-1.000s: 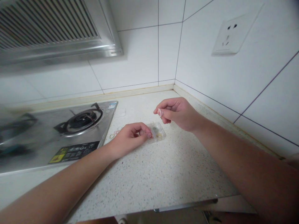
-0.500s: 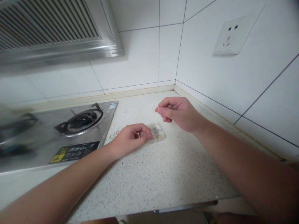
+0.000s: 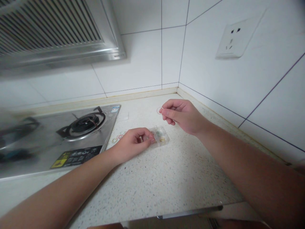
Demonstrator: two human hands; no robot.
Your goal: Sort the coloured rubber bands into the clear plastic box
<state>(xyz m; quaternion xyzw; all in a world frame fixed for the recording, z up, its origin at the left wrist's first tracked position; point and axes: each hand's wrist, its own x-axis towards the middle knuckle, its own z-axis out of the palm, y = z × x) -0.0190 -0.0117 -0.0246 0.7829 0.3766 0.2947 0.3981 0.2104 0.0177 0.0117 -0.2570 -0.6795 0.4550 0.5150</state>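
Your right hand (image 3: pixel 182 115) pinches a ring (image 3: pixel 157 111); slackening could drop it toward the tabletop's (image 3: pixel 166 175) back corner. Left hand (image 3: pixel 134 140) curled, hold unclear.

White tiles (image 3: pixel 141 63) are covering two walls, dark lines are running between them, and the walls are meeting in a corner behind the pale, speckled counter (image 3: pixel 147 184). A low ledge (image 3: pixel 143 93) is edging the counter along the walls. On the left, a metal stove (image 3: pixel 47 138) is showing a black burner (image 3: pixel 87 123), and a slatted range hood (image 3: pixel 52 35) is hanging above. A socket (image 3: pixel 234 38) is sitting on the right wall. Soft shade is dimming the counter's right side.
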